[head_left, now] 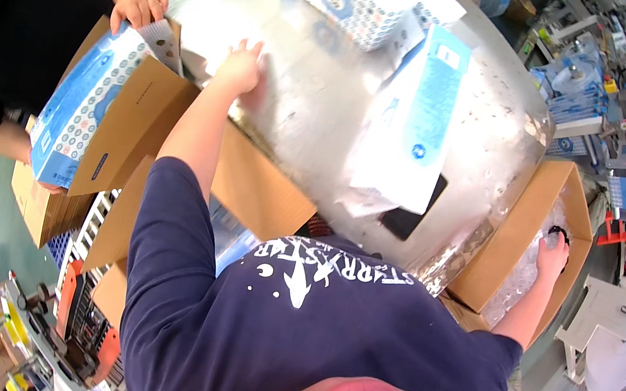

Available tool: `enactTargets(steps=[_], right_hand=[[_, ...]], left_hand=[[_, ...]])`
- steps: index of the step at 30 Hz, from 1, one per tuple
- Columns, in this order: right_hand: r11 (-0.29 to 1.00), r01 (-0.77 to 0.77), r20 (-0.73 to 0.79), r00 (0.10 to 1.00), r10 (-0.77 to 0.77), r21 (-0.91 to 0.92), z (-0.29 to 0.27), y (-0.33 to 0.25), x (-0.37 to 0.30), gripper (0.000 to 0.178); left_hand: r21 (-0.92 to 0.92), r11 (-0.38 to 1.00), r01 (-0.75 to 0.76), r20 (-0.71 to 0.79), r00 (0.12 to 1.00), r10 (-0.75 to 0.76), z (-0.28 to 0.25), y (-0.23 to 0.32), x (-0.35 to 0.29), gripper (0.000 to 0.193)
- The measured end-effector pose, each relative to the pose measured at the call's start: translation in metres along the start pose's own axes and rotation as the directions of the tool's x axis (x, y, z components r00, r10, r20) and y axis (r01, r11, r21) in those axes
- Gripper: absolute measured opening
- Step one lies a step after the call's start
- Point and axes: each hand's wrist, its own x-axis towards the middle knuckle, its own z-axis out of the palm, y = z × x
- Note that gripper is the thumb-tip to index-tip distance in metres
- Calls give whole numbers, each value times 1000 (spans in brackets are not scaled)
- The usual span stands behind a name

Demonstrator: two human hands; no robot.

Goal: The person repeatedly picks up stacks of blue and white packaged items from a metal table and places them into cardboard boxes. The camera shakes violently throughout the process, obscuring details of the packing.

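Head view: left hand (239, 71) is empty, fingers loose, over the tabletop (302, 109); right hand (554, 252) is by clear plastic (513, 294) inside the right box (509, 237), grip unclear; that plastic looks light, soft, slippery, best pinched by a fold.

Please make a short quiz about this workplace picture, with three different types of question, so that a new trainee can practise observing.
1. What material lies in the cardboard box where the person's right hand is?
2. True or false: the person's left hand is over the metal table.
3. Fill in: the flat black object lies beside a blue-and-____ carton.

Key: 1. Clear plastic. 2. True. 3. White.
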Motion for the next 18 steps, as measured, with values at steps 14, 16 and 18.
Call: enactTargets(steps=[14, 16, 18], right_hand=[[-175, 64, -166, 726, -668, 982, -168, -338, 2, 40], [-85, 55, -94, 810, -578, 995, -158, -303, 14, 37], [160, 149, -118, 975, -188, 976, -130, -244, 31, 39]], left_hand=[[-900, 8, -436, -385, 805, 451, -127, 196, -24, 35], [-847, 80, -525, -433, 770, 469, -125, 207, -21, 37], [-469, 377, -799, -515, 594, 618, -121, 217, -13, 40]])
